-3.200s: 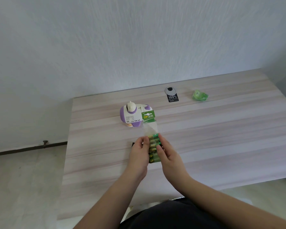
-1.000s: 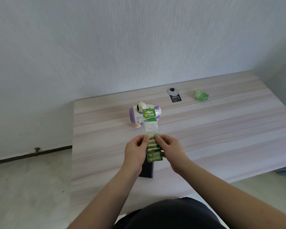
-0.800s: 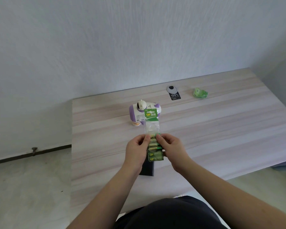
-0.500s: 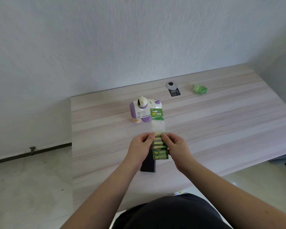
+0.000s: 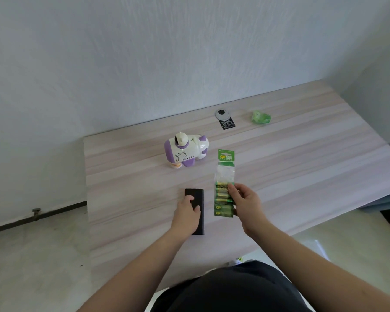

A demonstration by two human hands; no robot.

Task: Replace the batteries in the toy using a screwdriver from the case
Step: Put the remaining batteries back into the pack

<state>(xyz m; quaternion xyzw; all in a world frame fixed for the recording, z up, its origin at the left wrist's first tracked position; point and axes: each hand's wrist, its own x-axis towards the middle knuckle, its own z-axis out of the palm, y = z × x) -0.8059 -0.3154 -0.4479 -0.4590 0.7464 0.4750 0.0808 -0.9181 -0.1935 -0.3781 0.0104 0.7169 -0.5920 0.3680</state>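
On the table [image 5: 302, 158], right hand [image 5: 245, 202] gripping battery strip [image 5: 224, 188] lengthwise away, left hand [image 5: 187, 213] open on case [image 5: 197, 199]

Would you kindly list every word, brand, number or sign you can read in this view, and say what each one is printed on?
"GP": green header card of the battery pack, followed by two characters too blurred to read.
"GP": the lowest batteries in that pack, near the right hand.
"100%": the black tag by the wall; the smaller line beneath is too small to read.
The toy and black case: no legible text.
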